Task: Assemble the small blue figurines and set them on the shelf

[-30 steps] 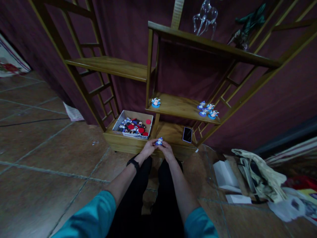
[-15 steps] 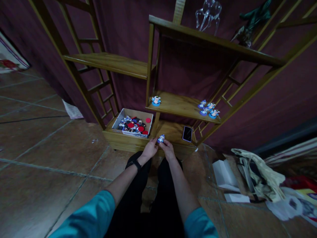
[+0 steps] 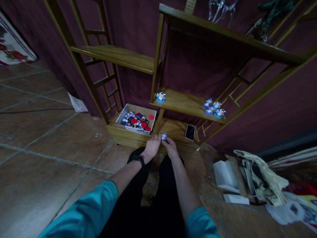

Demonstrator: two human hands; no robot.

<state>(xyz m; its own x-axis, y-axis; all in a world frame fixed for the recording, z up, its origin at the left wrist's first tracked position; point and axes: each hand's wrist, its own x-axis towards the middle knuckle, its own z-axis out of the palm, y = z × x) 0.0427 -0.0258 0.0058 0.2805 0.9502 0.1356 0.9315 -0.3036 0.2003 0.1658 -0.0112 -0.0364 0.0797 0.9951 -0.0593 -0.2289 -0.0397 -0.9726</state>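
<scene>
Small purple-and-white cartoon figurine (image 3: pixel 164 137) at front edge of low wooden cabinet (image 3: pixel 128 138), pinched in right hand's (image 3: pixel 171 147) fingertips. Left hand (image 3: pixel 153 146) at figurine's left side, fingers together; cannot tell whether gripping. Left: open cardboard box (image 3: pixel 135 129), jumbled figurines (image 3: pixel 136 119) inside. Right: smartphone (image 3: pixel 190 132), lying flat.

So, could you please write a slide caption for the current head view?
Small blue-and-white figurine between left hand and right hand, before a wooden shelf unit.
</scene>
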